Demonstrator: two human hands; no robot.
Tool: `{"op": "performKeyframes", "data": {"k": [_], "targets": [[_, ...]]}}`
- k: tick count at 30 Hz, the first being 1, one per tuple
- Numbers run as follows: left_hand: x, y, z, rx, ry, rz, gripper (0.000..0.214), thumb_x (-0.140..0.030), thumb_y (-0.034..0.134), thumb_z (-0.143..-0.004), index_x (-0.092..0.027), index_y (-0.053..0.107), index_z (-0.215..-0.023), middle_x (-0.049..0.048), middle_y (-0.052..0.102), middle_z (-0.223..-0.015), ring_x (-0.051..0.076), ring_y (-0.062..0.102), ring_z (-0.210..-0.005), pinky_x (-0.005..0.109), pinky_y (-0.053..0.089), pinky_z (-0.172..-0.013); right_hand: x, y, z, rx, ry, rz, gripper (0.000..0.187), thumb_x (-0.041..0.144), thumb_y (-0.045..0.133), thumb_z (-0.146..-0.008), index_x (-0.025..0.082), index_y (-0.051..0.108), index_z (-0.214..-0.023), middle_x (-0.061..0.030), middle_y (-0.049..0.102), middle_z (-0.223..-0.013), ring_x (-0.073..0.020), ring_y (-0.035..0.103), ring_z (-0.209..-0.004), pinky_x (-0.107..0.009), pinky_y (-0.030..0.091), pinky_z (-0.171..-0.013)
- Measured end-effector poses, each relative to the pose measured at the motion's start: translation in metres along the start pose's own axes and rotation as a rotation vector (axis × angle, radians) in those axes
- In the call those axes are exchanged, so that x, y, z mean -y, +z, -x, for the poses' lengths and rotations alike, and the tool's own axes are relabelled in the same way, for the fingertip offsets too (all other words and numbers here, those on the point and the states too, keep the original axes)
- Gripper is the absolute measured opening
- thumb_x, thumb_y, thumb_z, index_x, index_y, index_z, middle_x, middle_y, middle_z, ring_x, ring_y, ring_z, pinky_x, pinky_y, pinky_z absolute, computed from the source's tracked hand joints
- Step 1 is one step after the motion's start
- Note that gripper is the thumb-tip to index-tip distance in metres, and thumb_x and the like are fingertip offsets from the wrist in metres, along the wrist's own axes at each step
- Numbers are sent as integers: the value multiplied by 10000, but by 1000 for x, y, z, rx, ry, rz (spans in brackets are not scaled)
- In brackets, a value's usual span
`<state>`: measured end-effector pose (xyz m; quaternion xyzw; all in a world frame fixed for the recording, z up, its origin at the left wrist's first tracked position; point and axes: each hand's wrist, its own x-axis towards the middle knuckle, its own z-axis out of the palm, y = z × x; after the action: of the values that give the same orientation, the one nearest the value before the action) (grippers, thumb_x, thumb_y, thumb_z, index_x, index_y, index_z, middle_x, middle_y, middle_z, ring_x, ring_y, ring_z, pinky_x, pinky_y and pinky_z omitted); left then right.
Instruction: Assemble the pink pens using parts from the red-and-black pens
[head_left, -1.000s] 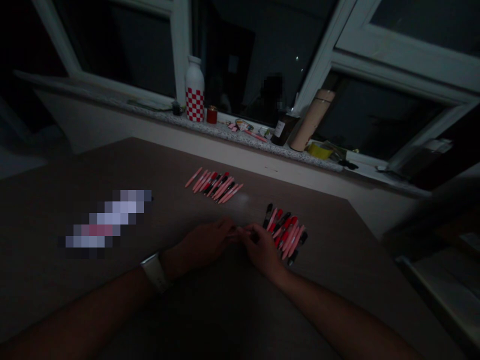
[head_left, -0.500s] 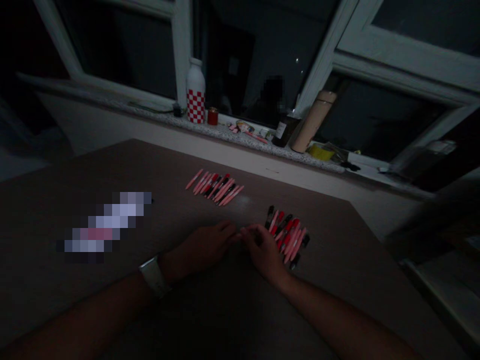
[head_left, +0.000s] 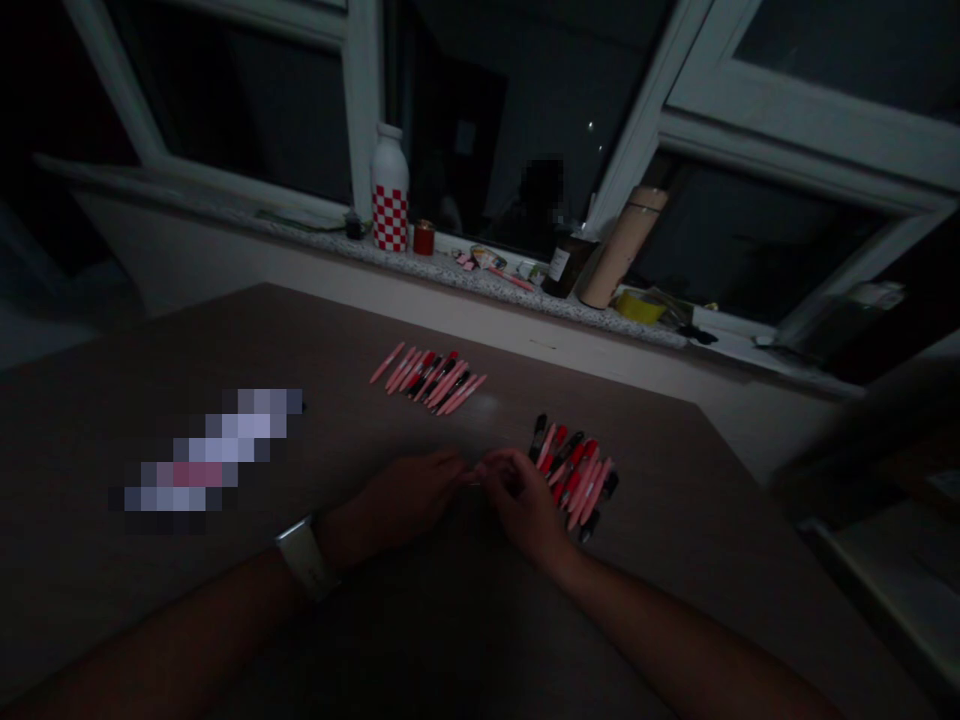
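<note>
The scene is very dim. My left hand point(head_left: 401, 500), with a pale watch on its wrist, and my right hand point(head_left: 521, 500) meet fingertip to fingertip on the brown table point(head_left: 225, 340). Both are pinched on a small pink pen point(head_left: 474, 474) held between them; little of it shows. Just right of my right hand lies a pile of pink, red and black pens point(head_left: 574, 472). A second row of similar pens point(head_left: 429, 374) lies farther back, near the middle of the table.
A blurred-out object point(head_left: 210, 455) lies on the table at left. The windowsill behind holds a white bottle with red checks point(head_left: 390, 190), a small red jar point(head_left: 424, 238), a dark bottle point(head_left: 564, 264), a tan flask point(head_left: 622, 245) and small clutter. The table's edge runs along the right.
My hands have stayed together at the same spot, only shifting slightly; the view has tilted a little. The pen piles have not moved.
</note>
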<state>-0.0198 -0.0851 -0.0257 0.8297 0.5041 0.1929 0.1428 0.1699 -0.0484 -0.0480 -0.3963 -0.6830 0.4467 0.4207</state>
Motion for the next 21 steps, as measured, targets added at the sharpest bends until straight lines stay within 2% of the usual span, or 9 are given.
{"op": "performKeyframes", "data": {"k": [5,11,14,16,18,21], "targets": [[-6,-4,0,-12,-13,52,294,-403,423,-1006,-197,539,-1180,79,635,-1133,216,642,-926,318,484,-776,-1,1,-1,-23,28,-62,281,470,632,-862,195,603,-907,9,614,-730,-141,549,-636,-245,397,-564],[-4,-3,-1,-17,-43,35,345,-374,296,-1044,-189,587,-1034,67,648,-1010,208,637,-865,333,481,-767,-2,1,-2,0,15,-98,271,458,625,-872,203,604,-962,27,588,-691,-131,527,-595,-237,368,-529],[-2,-2,0,-30,-36,71,297,-390,368,-1025,-195,564,-1134,68,652,-1085,217,642,-929,343,488,-810,-2,1,-1,11,20,-96,256,442,630,-872,195,611,-939,-8,646,-779,-142,578,-669,-239,402,-569],[-3,-3,1,-21,-37,93,299,-391,421,-1006,-196,533,-1203,77,642,-1157,223,646,-958,341,496,-806,-3,1,-1,11,37,-108,264,446,615,-882,197,599,-969,6,636,-722,-134,559,-616,-232,382,-535],[-5,-5,0,-1,-48,88,292,-375,403,-1010,-191,543,-1189,83,644,-1157,221,652,-939,336,501,-780,-4,1,-1,21,59,-127,289,466,597,-892,205,581,-1014,33,602,-643,-122,511,-533,-224,340,-483],[-5,-7,-1,19,-23,42,302,-314,334,-1026,-198,587,-1143,82,652,-1125,218,645,-950,344,496,-816,-5,1,-1,34,75,-153,313,489,592,-890,212,574,-1035,30,616,-655,-121,507,-517,-222,338,-473]]}}
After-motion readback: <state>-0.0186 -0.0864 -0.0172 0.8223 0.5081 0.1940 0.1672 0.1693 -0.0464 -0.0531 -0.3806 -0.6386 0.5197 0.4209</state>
